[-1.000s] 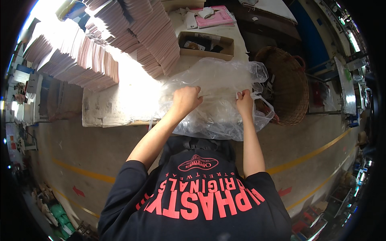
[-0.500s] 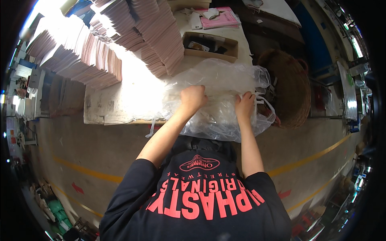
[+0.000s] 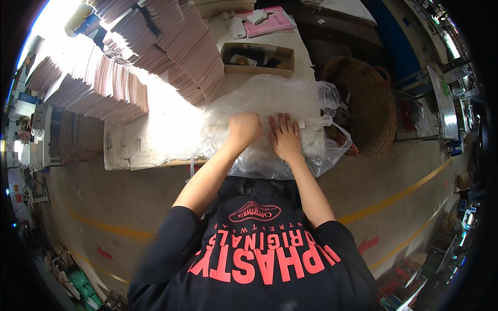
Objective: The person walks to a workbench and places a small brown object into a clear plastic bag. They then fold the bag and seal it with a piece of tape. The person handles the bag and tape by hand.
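Observation:
A large clear plastic bag lies crumpled over the front of the worktable, its loops trailing off both sides. My left hand is closed in a fist on the middle of it, fingertips curled out of sight in the film. Just to the right, my right hand lies flat on the bag with fingers spread, holding nothing. A pale flat layer shows faintly through the plastic beneath my hands; its kind is unclear. A small white tag sits beside my right fingers.
Tall stacks of pinkish sheets stand on the table at the left, partly in glare. Behind the bag is an open cardboard box with small items. Farther back lies a pink packet. A wicker basket stands right of the table.
My right hand has moved left from the bag's right part to beside my left hand, and its fingers have spread flat. The left fist stays on the bag.

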Tool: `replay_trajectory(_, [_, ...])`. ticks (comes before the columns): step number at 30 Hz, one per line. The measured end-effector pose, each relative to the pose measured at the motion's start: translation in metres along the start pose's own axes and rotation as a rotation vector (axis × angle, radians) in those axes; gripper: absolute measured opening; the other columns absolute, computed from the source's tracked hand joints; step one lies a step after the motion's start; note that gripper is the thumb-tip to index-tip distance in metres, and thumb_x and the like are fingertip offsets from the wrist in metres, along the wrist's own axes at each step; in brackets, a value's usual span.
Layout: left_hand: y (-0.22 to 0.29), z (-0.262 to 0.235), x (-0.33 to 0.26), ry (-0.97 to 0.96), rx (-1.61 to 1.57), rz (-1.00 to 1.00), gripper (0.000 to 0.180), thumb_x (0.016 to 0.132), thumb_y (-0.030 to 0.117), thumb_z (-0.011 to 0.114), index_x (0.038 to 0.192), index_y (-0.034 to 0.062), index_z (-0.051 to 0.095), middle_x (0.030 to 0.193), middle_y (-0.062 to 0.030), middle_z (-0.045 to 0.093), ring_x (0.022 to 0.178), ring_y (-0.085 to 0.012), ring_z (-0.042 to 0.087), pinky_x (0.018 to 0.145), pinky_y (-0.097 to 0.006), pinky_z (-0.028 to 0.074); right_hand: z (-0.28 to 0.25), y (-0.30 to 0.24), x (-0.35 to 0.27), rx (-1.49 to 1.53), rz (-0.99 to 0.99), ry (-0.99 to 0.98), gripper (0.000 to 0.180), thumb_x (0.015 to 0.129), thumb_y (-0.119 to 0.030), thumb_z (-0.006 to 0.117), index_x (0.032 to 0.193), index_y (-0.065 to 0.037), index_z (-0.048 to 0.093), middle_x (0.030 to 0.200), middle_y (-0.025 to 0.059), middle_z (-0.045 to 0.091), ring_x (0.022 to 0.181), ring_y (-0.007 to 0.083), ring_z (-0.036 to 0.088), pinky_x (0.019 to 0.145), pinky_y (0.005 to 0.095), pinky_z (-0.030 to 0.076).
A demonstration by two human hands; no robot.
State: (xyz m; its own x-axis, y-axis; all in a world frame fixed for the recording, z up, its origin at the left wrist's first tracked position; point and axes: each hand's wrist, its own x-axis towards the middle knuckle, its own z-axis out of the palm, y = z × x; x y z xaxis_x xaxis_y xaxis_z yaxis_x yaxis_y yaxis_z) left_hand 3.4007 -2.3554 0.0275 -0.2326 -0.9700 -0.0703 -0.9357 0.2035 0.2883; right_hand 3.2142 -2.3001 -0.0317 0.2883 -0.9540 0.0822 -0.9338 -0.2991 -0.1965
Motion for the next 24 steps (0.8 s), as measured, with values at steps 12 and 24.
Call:
replay_trajectory(12, [-0.072,-0.049,-0.039,-0.067,-0.377,0.117,0.041,0.101,0.040,0.064,0.102,0.0000,0.073,0.098,-0.0273,0.074,0.093,-0.0458,0.070,0.084,-0.052,0.055,-0.004,-0.019,0.006,-0.072,0.029,-0.048,0.063,0.107,-0.031,0.049,0.165,-0.011,0.035,0.171,0.0155,0.032,0.161,0.0345,0.025,0.128,0.0601,0.019])
replay_trajectory(24, [-0.059,-0.037,-0.033,0.043,-0.494,0.023,0.033,0.095,0.033,0.076,0.096,-0.0001,0.075,0.075,-0.0218,0.071,0.072,-0.0399,0.073,0.064,-0.047,0.056,0.008,-0.041,0.000,0.088,-0.057,-0.039,0.064,0.108,-0.037,0.045,0.166,-0.011,0.034,0.170,0.0124,0.035,0.160,0.0300,0.027,0.129,0.0542,0.021])
